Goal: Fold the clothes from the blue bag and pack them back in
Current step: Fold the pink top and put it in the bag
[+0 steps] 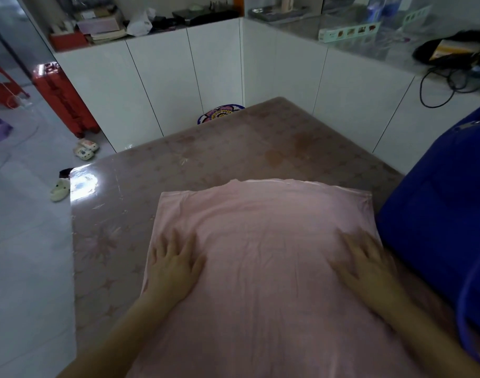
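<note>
Tabletop [233, 148]: open room upper centre; blue bag [437, 214] at right edge. Pink garment [263, 241], flat, lightly creased; left hand [175, 264] and right hand [367, 264] press it, fingers spread.

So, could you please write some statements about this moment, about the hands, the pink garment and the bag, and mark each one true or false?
1. The left hand and the right hand both lie flat on the pink garment. True.
2. The blue bag is left of the garment. False: it is at the right.
3. The garment lies spread on the table. True.
4. The right hand has a grip on a sleeve. False: its fingers are spread flat on the garment.
5. Slippers lie on the floor left of the table. True.
</note>
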Available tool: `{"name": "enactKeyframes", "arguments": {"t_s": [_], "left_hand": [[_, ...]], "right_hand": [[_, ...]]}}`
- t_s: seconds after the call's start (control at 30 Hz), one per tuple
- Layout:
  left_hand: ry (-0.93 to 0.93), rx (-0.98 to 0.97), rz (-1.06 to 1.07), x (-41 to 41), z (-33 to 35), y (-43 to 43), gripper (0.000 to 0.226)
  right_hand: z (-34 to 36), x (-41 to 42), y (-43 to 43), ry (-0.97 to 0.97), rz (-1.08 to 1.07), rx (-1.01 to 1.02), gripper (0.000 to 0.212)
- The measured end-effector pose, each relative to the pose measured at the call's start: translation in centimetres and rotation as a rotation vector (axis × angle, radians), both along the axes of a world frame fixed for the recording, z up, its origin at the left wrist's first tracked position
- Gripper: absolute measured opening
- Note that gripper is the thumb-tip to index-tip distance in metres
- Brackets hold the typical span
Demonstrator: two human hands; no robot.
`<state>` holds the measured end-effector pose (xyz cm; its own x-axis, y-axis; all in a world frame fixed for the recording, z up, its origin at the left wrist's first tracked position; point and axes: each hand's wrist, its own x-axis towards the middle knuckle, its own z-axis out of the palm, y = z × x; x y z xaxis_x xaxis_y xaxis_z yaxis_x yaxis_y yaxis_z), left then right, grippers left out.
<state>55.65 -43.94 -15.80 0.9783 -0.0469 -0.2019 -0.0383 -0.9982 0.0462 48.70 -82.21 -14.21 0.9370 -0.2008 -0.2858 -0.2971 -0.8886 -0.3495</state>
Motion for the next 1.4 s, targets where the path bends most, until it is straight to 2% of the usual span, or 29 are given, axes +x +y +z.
{"name": "enactKeyframes", "arguments": {"t_s": [0.07,0.2,0.27,0.4,0.53,0.63,0.7,0.83,0.9,0.97,1.03,1.1,1.17,1.2,1.27,1.33,1.4], "left_hand": [[0.026,-0.041,0.070,-3.6,0.0,1.7,0.090],[-0.044,-0.389,0.288,-8.7,1.8,3.4,0.075],[-0.027,-0.506,0.404,-10.4,2.7,3.2,0.075],[0.075,-0.465,0.366,-13.7,2.7,2.7,0.069],[0.036,-0.455,0.271,-16.8,3.9,4.1,0.073],[0.029,-0.433,0.192,-20.7,4.9,6.2,0.070],[0.074,-0.412,0.159,-24.0,4.9,7.7,0.071],[0.067,-0.568,0.147,-30.2,5.6,9.2,0.070],[0.030,-0.605,0.193,-32.0,5.7,9.5,0.078],[-0.048,-0.645,0.219,-32.7,6.2,9.5,0.075],[-0.175,-0.746,0.166,-32.7,7.5,9.1,0.060],[-0.214,-0.846,0.120,-32.3,8.6,8.5,0.043],[-0.153,-0.894,0.107,-31.8,9.4,8.3,0.057],[-0.118,-0.872,0.052,-31.5,10.0,8.4,0.052],[-0.063,-0.740,-0.096,-31.0,10.9,8.5,0.032],[-0.077,-0.524,-0.265,-30.3,9.9,9.1,0.046],[-0.185,-0.462,-0.337,-28.9,9.1,9.6,0.041]], "right_hand": [[0.7,-4.8,0.4,0.051,-0.050,0.063,0.079],[2.9,-11.0,1.3,0.122,-0.264,0.184,0.085],[3.5,-12.7,2.2,0.154,-0.331,0.220,0.087],[3.7,-14.8,4.2,0.122,-0.332,0.209,0.080],[4.5,-17.2,4.2,0.093,-0.307,0.170,0.078],[5.6,-21.0,4.2,0.048,-0.369,0.239,0.071],[5.5,-24.1,4.4,-0.009,-0.432,0.294,0.074],[4.6,-30.0,5.1,-0.084,-0.627,0.317,0.080],[4.2,-32.0,5.4,-0.164,-0.636,0.317,0.083],[4.4,-33.1,5.4,-0.258,-0.601,0.308,0.092],[5.5,-33.3,5.3,-0.311,-0.564,0.372,0.081],[7.0,-32.6,5.3,-0.359,-0.547,0.547,0.046],[8.7,-31.8,5.2,-0.385,-0.563,0.707,0.020],[9.4,-31.6,4.9,-0.391,-0.504,0.746,0.018],[10.3,-31.3,4.2,-0.374,-0.277,0.686,0.041],[10.8,-30.5,3.8,-0.293,-0.094,0.341,0.060],[10.1,-29.1,3.1,-0.388,0.015,0.115,0.064]]}}
